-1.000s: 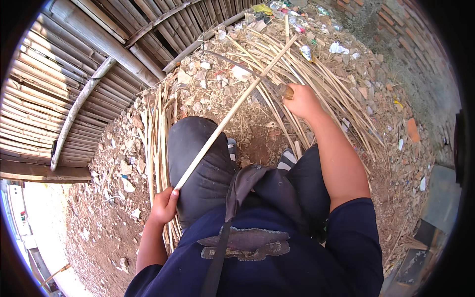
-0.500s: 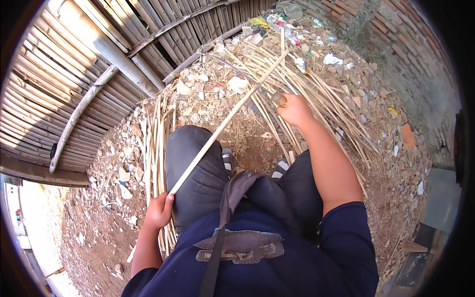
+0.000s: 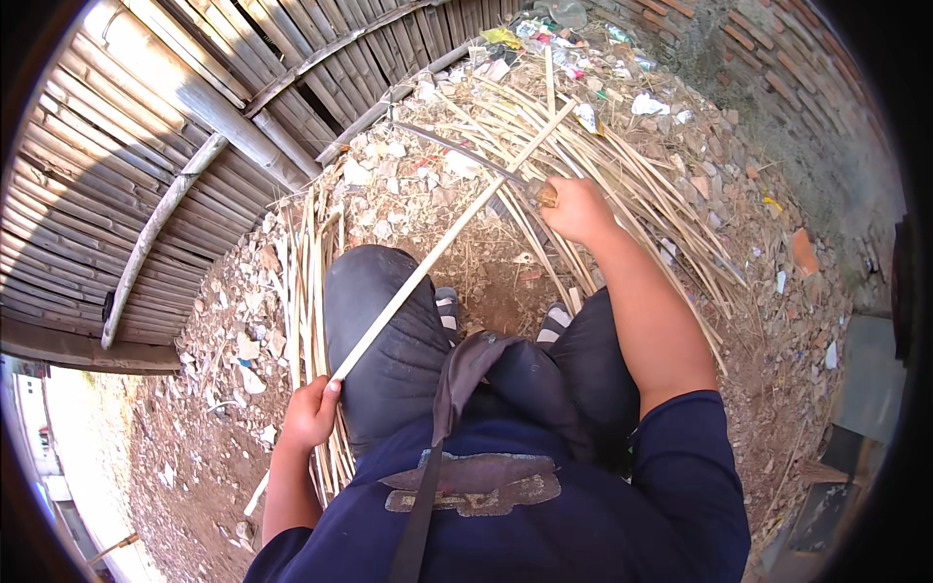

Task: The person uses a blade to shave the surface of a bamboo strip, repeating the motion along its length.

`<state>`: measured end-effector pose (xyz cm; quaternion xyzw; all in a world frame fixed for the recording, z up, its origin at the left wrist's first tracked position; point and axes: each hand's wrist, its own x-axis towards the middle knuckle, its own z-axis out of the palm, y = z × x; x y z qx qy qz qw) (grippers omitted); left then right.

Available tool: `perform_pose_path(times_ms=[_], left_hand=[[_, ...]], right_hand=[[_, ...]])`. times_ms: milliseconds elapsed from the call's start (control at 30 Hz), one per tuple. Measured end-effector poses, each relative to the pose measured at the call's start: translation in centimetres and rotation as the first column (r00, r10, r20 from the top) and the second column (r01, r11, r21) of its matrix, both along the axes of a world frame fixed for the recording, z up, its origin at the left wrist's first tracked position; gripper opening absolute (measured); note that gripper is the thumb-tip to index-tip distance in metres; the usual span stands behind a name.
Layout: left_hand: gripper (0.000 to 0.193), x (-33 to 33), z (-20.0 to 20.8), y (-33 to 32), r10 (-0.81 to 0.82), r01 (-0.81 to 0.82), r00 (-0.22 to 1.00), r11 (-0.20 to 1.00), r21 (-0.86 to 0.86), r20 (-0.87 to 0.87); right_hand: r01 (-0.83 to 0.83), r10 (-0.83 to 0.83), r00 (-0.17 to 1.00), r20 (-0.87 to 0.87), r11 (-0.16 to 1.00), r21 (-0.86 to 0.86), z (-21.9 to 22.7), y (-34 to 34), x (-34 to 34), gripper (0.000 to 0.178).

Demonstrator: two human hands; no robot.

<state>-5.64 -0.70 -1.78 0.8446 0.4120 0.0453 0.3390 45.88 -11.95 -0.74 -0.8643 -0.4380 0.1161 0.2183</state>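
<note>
My left hand (image 3: 310,412) is closed round the near end of a long pale bamboo strip (image 3: 428,264), thumb on top. The strip slants away over my left knee to the far right. In my right hand (image 3: 580,210) is the wooden handle of a long, thin-bladed knife (image 3: 455,149). Its dark, slightly curved blade points to the far left and crosses the strip, touching or very close to it, beyond my knees. Fingers of the right hand wrap the handle and partly hide it.
Many cut bamboo strips (image 3: 632,189) lie on the rubble at the far right. Another bundle of strips (image 3: 309,291) rests beside my left leg. A bamboo slat wall (image 3: 87,194) stands at the left, a brick wall (image 3: 777,87) at the right. Litter (image 3: 554,44) lies at the back.
The knife blade has tilted and now shows more clearly across the strip, its tip toward the far left. My right hand has shifted slightly; the left keeps its hold.
</note>
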Motion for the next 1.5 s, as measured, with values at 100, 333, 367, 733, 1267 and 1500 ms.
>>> perform_pose_path(times_ms=[100,333,367,733,1267,1500], left_hand=[[0.048,0.2,-0.2,-0.4,0.011,-0.011,1.000,1.000,-0.003,0.025],[0.044,-0.1,-2.3,0.5,0.024,-0.021,0.991,0.999,-0.027,0.132],[0.045,-0.6,-2.0,0.3,0.011,-0.009,0.992,1.000,-0.022,0.122],[0.044,-4.6,-0.9,-1.9,0.258,-0.235,0.962,0.949,-0.209,0.093],[0.028,-19.2,0.3,3.2,0.913,-0.790,0.333,0.406,-0.460,0.235],[0.028,-22.6,-2.5,0.7,0.934,-0.804,0.207,0.332,-0.494,0.291]], right_hand=[[-0.141,0.144,0.985,0.090,0.989,-0.043,0.8,0.0,-3.3,0.023],[0.199,-0.191,0.980,-0.063,0.969,0.144,-1.9,0.4,4.3,0.035],[0.225,-0.204,0.969,-0.142,0.962,0.153,-2.2,0.1,4.3,0.035],[0.224,-0.087,0.936,-0.342,0.895,0.386,-2.0,-2.7,4.5,0.022],[0.281,-0.116,0.871,-0.478,0.914,0.291,-5.4,-1.8,7.3,0.019],[0.240,-0.068,0.895,-0.440,0.906,0.348,-6.4,-1.9,7.7,0.021]])
